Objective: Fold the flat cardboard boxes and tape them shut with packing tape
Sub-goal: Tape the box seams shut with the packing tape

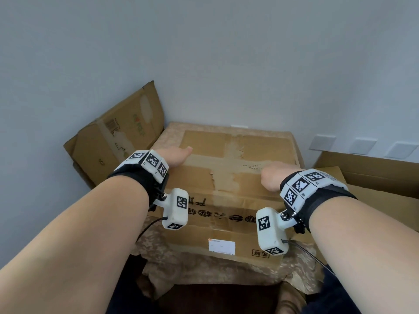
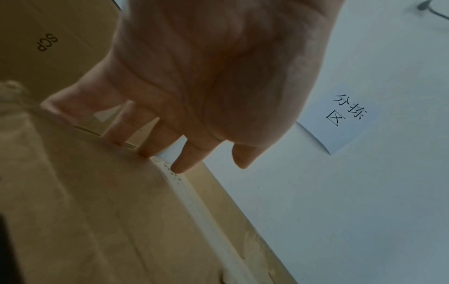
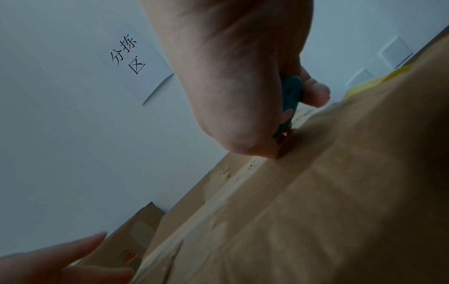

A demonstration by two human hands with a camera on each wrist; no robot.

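The closed cardboard box (image 1: 229, 177) is sitting on a cloth-covered stand (image 1: 204, 270) against the pale wall (image 1: 204, 53), its top flaps meeting under old, torn tape along the seam.

The left hand (image 1: 175, 156) is resting on the box's top at its left edge. In the left wrist view its fingers (image 2: 181, 163) are reaching out nearly straight, released, with the tips touching the box top by the seam and grasping nothing.

The right hand (image 1: 275, 174) is lying on the box's top toward its right side, fingers clenched around a teal tool (image 3: 290, 100). The tool's lower end is meeting the taped seam. What kind of tool it is cannot be told.

1 flattened carton (image 1: 118, 134) is leaning on the wall left of the box. Another open carton (image 1: 367, 171) is standing to the box's right. A paper sign (image 2: 345, 113) is hanging on the wall behind the box.
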